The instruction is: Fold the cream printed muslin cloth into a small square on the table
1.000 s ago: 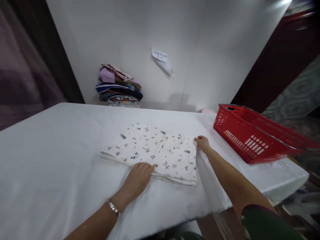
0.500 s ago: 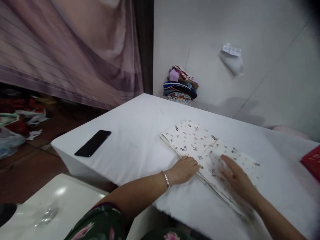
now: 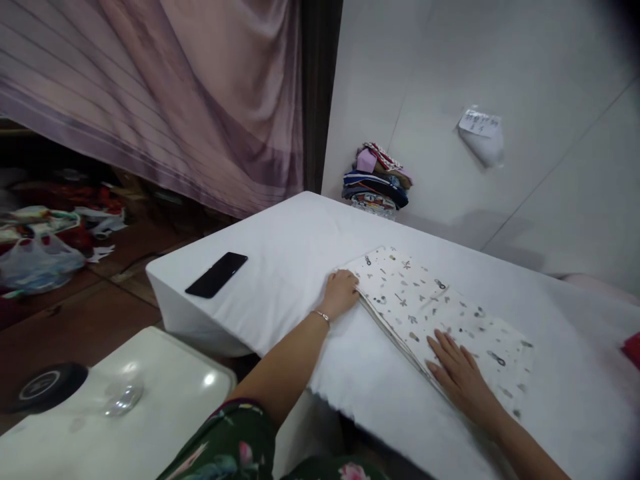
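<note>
A folded white cloth (image 3: 417,300) with small grey and tan prints lies on the white-covered table (image 3: 295,247), its layered edge facing me. At its left corner is my left hand (image 3: 341,293), fingers curled together over the corner; the thumb is hidden. A silver bracelet (image 3: 321,317) circles that wrist. My right hand (image 3: 463,380) rests flat on the near part of the cloth with fingers spread, holding nothing.
Left on the table lies a black phone (image 3: 217,275). Folded clothes (image 3: 377,180) are stacked beyond the table's far edge, by the wall. A white stool (image 3: 165,400) stands at lower left, and a plastic bag (image 3: 40,263) is on the floor.
My left hand has moved along the near edge to the cloth's left corner. My right hand has gone from a blurred sweep to lying flat nearer the edge. The view has shifted slightly.
</note>
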`<action>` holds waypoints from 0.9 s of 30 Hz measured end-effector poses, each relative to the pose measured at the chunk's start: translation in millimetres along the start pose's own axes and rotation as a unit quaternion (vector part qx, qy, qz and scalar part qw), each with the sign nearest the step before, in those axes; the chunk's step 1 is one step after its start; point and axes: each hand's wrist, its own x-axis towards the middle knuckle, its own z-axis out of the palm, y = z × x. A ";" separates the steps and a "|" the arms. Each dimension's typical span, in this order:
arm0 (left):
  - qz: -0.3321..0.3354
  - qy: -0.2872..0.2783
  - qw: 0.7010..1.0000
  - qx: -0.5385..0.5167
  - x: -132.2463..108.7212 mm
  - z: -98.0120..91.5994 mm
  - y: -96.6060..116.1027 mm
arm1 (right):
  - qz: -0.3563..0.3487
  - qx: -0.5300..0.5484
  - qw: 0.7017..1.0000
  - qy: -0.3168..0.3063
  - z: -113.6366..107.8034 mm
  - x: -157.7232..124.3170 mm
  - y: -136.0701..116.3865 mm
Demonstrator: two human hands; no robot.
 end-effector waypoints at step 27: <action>-0.214 0.022 0.976 -0.033 33.4 -8.2 -42.2 | 0.029 0.000 0.999 -0.037 -13.3 4.1 -11.6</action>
